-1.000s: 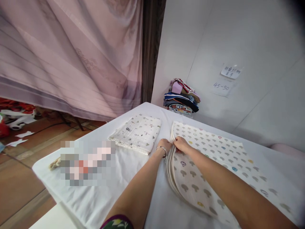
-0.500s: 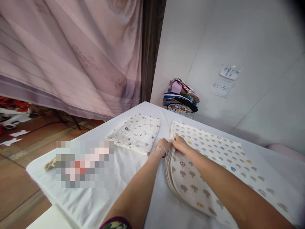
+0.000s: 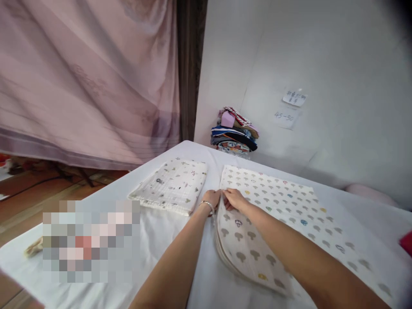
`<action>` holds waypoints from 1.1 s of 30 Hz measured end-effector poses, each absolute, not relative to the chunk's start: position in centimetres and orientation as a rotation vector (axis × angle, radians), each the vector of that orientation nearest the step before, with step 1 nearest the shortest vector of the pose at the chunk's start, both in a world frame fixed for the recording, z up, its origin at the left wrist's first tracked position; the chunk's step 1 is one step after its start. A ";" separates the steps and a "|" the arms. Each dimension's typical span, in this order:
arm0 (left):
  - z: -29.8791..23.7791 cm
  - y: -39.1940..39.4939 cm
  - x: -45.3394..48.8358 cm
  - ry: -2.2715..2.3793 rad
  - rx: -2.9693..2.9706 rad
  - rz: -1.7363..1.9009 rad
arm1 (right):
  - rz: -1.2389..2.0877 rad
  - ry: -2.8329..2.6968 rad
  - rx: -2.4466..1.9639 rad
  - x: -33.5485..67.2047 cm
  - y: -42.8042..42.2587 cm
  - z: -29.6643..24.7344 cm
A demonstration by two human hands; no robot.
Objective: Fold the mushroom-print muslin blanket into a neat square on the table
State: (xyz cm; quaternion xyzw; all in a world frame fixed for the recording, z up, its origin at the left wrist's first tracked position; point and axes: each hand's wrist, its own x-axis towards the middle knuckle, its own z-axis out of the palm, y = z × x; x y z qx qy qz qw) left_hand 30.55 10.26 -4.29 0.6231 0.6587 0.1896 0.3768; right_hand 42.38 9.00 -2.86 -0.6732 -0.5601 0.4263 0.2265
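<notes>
Pinching the left edge of the mushroom cloth (image 3: 286, 210), the left hand (image 3: 210, 200) is drawn narrow, a bracelet (image 3: 207, 205) at its wrist. Just beside it, the right hand (image 3: 234, 199) touches the same edge with bent fingers; how firmly they grip, I cannot tell. The cloth lies in layers on the table (image 3: 167, 229), right of centre; its near part bows out in a rounded fold beneath the right forearm. A strip of white tabletop runs between it and the folded cloth (image 3: 174, 186) to the left. Nearer the left edge is a pixelated patch (image 3: 93, 244), its contents hidden. Beyond the far edge, a clothes pile (image 3: 234, 135) rises against the pale wall (image 3: 322, 56), which bears two notes (image 3: 285, 118). A pink curtain (image 3: 96, 64) hangs at left above a tiled floor (image 3: 19, 189).
</notes>
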 end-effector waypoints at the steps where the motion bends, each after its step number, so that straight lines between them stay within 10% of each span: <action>1: -4.1 10.3 30.5 1.679 1.599 0.490 | 1.168 -1.539 -1.834 42.4 8.7 -2.9; 13: -4.4 11.3 30.1 1.584 1.622 0.490 | 0.570 -2.068 -1.318 48.9 -1.2 -3.6; 22: -3.7 11.4 30.1 1.694 1.753 0.471 | 0.084 -1.369 -2.533 72.7 -7.4 -1.3; 33: -3.3 11.1 30.2 1.729 1.720 0.485 | 0.387 -0.963 -2.710 80.0 -5.8 -2.9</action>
